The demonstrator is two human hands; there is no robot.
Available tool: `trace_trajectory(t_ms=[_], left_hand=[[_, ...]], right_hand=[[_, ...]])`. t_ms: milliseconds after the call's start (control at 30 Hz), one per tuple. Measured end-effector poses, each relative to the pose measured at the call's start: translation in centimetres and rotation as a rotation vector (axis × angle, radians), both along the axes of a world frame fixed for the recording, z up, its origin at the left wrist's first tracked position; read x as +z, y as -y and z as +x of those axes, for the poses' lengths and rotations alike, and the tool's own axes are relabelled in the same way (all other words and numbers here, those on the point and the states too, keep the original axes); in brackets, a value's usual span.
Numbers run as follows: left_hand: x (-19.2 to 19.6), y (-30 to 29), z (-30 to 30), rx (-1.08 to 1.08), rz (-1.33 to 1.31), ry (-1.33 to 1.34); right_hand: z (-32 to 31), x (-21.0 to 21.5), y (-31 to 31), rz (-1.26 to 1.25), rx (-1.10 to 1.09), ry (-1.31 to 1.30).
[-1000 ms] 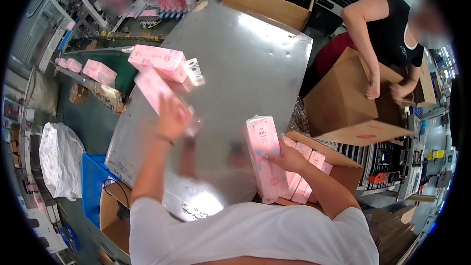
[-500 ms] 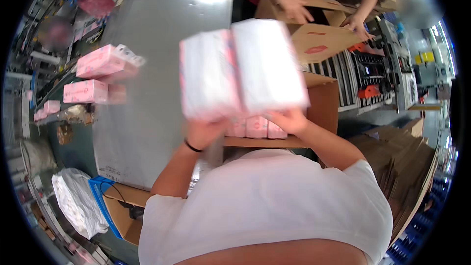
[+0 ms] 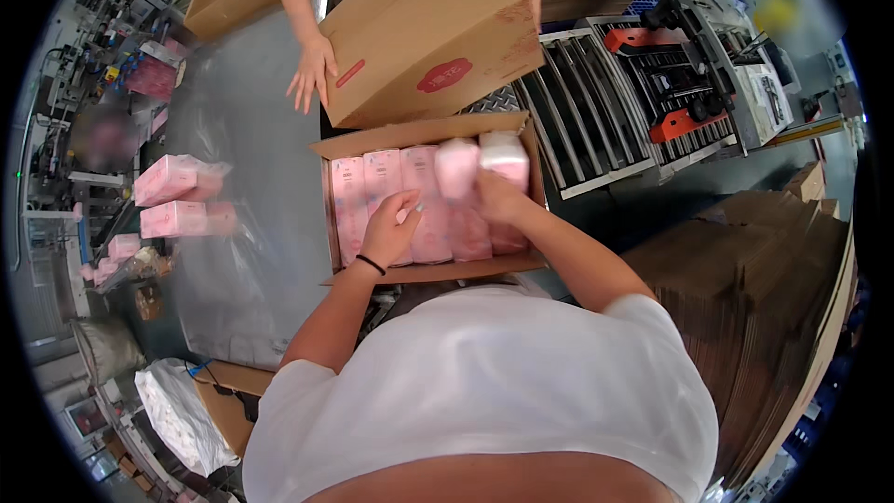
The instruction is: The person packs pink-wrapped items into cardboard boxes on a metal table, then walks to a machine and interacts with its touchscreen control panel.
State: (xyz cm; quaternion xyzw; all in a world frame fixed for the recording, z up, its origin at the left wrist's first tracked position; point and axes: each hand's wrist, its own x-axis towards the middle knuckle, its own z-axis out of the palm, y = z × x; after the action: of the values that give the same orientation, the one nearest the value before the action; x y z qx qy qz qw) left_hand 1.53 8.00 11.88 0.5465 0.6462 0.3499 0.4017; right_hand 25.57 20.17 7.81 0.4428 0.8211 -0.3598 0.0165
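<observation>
An open cardboard carton (image 3: 430,273) in front of me holds rows of pink tissue packs (image 3: 349,214). Over the packs in its middle is my left hand (image 3: 391,226), fingers loosely curled and apart, gripping nothing. My right hand (image 3: 500,197) is at the carton's right part, against a pink tissue pack (image 3: 456,168) that is blurred by motion; its fingertips are smeared and partly hidden. Beside that pack, in the far right corner, a pack with a white top (image 3: 504,155) stands a little higher than the rest.
Across from me a co-worker's hand (image 3: 315,70) steadies a larger carton (image 3: 428,37), tilted behind mine. A metal table (image 3: 223,298) lies to the left, with wrapped pink packs (image 3: 172,219) at its edge. Rollers (image 3: 582,102) and flattened cardboard stacks (image 3: 745,317) are to the right.
The two packs held up in both hands have come down into the carton. My hands have separated. The co-worker's carton has swung left and now sits tilted behind mine.
</observation>
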Motion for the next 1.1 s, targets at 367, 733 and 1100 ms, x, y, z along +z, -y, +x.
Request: trace_trajectory(t_ms=[367, 733, 1100], left_hand=[[3.9, 11.5, -1.0, 0.247, -0.147, -0.321], [-8.4, 0.6, -5.7, 0.577, -0.377, -0.412], [3.0, -11.3, 6.7, -0.906, -0.338, -0.586]], right_hand=[[9.0, 8.1, -3.2, 0.137, -0.242, 0.033], [16.7, 5.3, -6.6, 0.065, -0.380, 0.237], [12.1, 3.8, -12.4, 0.457, 0.092, 0.206]])
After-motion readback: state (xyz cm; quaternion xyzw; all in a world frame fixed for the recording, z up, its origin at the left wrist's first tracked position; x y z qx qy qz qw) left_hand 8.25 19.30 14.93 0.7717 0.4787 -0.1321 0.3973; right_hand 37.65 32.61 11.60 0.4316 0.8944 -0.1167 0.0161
